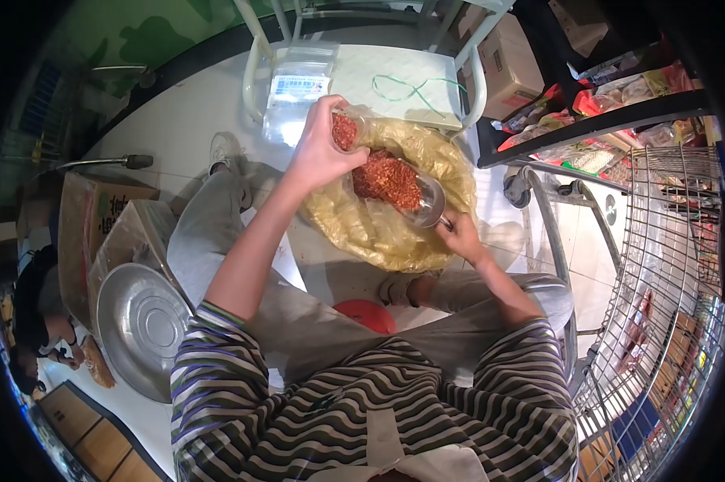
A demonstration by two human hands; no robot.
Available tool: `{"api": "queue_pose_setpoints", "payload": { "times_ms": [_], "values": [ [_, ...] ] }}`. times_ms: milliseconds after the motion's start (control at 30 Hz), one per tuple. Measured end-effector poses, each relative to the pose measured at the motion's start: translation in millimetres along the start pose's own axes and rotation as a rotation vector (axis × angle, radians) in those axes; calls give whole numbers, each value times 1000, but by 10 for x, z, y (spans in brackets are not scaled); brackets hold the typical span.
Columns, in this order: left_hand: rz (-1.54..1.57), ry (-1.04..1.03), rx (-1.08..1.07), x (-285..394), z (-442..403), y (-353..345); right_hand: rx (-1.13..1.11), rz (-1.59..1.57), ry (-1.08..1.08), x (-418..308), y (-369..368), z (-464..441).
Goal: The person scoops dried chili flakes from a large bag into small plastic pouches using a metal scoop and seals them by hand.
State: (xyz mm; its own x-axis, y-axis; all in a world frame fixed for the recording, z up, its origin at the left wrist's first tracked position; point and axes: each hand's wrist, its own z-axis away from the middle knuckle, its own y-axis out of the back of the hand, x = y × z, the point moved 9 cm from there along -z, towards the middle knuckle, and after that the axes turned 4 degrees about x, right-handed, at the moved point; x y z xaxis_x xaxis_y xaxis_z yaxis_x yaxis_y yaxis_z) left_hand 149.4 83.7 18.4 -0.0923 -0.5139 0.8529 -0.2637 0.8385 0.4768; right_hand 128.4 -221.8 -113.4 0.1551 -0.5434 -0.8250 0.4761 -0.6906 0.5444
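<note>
The open yellow bag (414, 251) between the legs looks soft, slack-edged; its near side leaves room. The right hand (460, 236) grips the stiff-looking scoop (431, 202) properly, by its handle. The left hand (328, 149) clasps a flimsy-looking clear pouch (345, 131), mouth hard to see. Red flakes (386, 181) should spill easily.

Glossy, crinkled plastic bag (346, 237) and rough flakes (388, 183)
</note>
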Motion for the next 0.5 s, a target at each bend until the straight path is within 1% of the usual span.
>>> {"api": "queue_pose_setpoints", "payload": {
  "times_ms": [67,100,167,200,267,300,367,500],
  "values": [
    [-3,5,-8,2,0,4,-50,145,108,-68,-93,18],
    [-12,-4,-4,10,1,13,-49,142,107,-46,-112,21],
    [-21,-11,0,18,1,32,-1,89,-4,88,-88,18],
    [-49,-13,-11,29,0,31,-2,89,-5,40,-71,9],
    [-74,-13,-22,31,5,22,23,99,127,-179,4,-15],
    [-86,-11,-41,23,7,5,21,100,126,-147,-3,-20],
    [-98,-6,-58,17,8,-9,49,90,51,6,10,-42],
    [-209,-27,-135,33,29,-75,3,173,76,-194,26,-49]
  ]
}}
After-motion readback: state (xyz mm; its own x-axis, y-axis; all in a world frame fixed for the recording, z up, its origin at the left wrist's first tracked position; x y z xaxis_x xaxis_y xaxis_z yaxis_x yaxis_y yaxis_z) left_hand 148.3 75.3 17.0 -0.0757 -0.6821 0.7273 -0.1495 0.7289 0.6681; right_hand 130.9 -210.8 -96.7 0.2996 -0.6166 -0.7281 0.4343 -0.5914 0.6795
